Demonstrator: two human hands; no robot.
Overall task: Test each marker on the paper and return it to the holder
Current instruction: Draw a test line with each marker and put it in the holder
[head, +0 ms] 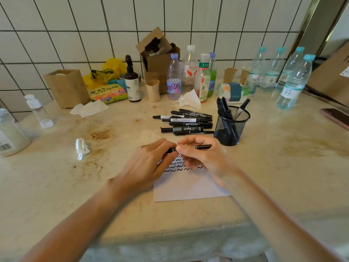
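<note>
Both hands meet over the top of a white paper (187,186) marked with rows of black squiggles. My right hand (204,157) grips a black marker (203,147) whose rear end points right. My left hand (151,161) pinches the marker's other end, likely its cap, which the fingers mostly hide. Behind the hands lies a pile of several black markers (186,122). To the right stands a black mesh holder (231,125) with several markers upright in it.
Along the tiled wall stand several bottles (173,77), paper cups (153,90), a cardboard box (157,57), a pump bottle (132,80) and a tissue pack (234,91). A crumpled tissue (82,148) lies at the left. A phone (336,117) sits at the right edge.
</note>
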